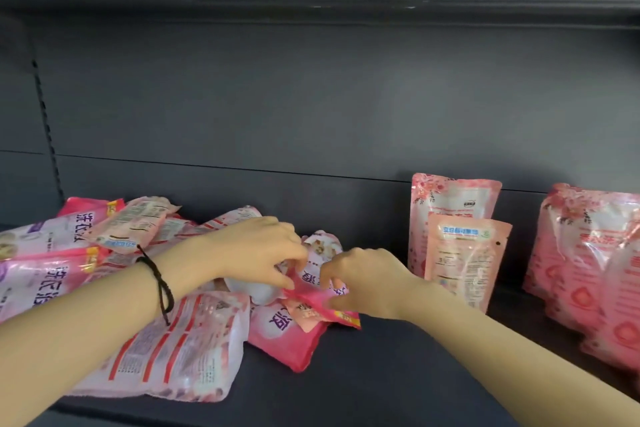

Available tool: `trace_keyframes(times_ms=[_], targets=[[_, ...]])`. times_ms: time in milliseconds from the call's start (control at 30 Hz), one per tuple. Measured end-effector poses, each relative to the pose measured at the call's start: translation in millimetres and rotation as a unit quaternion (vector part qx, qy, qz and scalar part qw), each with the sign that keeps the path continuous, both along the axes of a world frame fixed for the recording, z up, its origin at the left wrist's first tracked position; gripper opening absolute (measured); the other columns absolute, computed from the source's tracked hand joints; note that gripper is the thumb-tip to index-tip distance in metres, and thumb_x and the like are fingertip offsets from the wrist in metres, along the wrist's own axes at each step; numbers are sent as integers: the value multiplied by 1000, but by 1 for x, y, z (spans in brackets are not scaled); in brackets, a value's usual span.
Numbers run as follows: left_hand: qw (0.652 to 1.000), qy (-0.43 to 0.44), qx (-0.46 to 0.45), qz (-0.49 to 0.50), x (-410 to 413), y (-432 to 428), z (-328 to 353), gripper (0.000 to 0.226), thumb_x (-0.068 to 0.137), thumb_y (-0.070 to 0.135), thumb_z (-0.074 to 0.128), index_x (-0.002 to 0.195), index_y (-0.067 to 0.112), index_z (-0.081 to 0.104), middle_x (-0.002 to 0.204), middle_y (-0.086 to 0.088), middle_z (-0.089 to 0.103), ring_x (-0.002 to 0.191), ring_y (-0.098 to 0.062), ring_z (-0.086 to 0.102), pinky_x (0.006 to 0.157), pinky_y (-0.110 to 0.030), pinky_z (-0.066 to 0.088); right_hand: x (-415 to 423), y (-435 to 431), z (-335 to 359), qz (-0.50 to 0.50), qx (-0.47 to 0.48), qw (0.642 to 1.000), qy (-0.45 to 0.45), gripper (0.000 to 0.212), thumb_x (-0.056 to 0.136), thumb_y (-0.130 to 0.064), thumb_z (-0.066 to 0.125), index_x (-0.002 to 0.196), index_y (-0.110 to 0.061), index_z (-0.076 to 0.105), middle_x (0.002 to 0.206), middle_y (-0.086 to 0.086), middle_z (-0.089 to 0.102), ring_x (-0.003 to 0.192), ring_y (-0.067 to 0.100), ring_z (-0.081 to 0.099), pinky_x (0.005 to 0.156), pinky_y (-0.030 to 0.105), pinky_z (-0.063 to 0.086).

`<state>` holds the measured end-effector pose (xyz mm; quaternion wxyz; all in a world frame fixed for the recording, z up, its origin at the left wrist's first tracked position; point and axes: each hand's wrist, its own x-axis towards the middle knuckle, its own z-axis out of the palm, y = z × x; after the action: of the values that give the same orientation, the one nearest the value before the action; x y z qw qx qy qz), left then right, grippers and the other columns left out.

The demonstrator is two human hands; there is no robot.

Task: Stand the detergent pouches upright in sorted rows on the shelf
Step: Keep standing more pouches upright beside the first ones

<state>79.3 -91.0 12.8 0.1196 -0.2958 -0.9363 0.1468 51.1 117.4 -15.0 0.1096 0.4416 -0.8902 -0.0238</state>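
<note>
A person's left hand [256, 250] and right hand [363, 282] are both pinching one pink pouch [320, 255] lying at the right edge of a jumbled heap [69, 274] on the dark shelf [381, 374], to the left of the standing pouches [453, 204]. The lift is likely going best with both hands gripping near the top seal, letting the liquid settle downward so the base is spreading flat before release beside its matching row.
</note>
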Motion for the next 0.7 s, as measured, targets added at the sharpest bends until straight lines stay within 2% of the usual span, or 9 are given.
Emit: trace_keyframes(times_ms=[100,200,267,333,367,433,533,600,700], targets=[[999,14,34,-30,3,-18,0,27,85,54,55,97,31,60,88,14,57,89,-4,45,87,-28,38,11,-29,-5,-29,-20,999,-5,33,85,-53,56,108,-29,63,107,-8,63,95,20,59,76,31,47],[997,15,64,-36,3,-30,0,26,84,55,54,97,34,60,89,16,58,87,0,41,88,-31,39,21,-49,-11,-68,-31,997,20,33,90,-50,52,97,-20,63,94,-4,59,82,24,57,69,31,46],[996,16,79,-33,3,-35,-1,27,83,58,55,97,35,59,88,17,56,87,1,41,89,-31,39,24,-52,-15,-95,-31,995,30,29,92,-44,50,92,-18,62,93,-1,62,77,24,52,68,31,45],[995,18,94,-32,2,-36,-1,29,83,59,57,100,36,59,90,19,55,90,1,41,89,-28,37,22,-47,-13,-122,-41,990,52,25,95,-33,46,75,-19,52,84,3,60,71,26,48,65,31,43],[994,18,105,-32,0,-36,0,30,82,58,59,104,37,58,94,20,55,93,1,41,88,-26,36,20,-44,-9,-138,-48,987,68,32,96,-30,43,66,-17,41,79,3,56,69,28,46,62,30,41],[989,18,141,-29,-4,-33,3,36,82,54,63,112,36,58,107,21,56,101,-1,43,89,-25,35,18,-36,5,-158,-58,981,92,37,95,-28,41,61,-15,31,76,1,52,69,30,47,59,29,35],[981,19,191,-14,-16,-24,12,46,81,49,66,122,32,56,120,19,54,113,-3,43,97,-28,37,13,-26,35,-163,-84,974,133,19,94,-25,44,81,-20,57,92,-2,64,86,30,61,63,30,38],[970,-11,242,5,-26,-14,15,50,83,43,68,128,27,54,122,18,52,115,-3,43,99,-26,37,11,-22,57,-165,-106,968,156,19,96,-27,45,97,-25,64,99,-3,66,93,28,62,67,31,42],[909,-98,405,8,-40,4,14,38,80,29,75,115,19,64,113,9,66,103,-6,58,93,-28,45,4,-20,79,-167,-139,960,175,20,96,-31,45,97,-28,65,96,-4,66,90,26,62,64,30,39]])
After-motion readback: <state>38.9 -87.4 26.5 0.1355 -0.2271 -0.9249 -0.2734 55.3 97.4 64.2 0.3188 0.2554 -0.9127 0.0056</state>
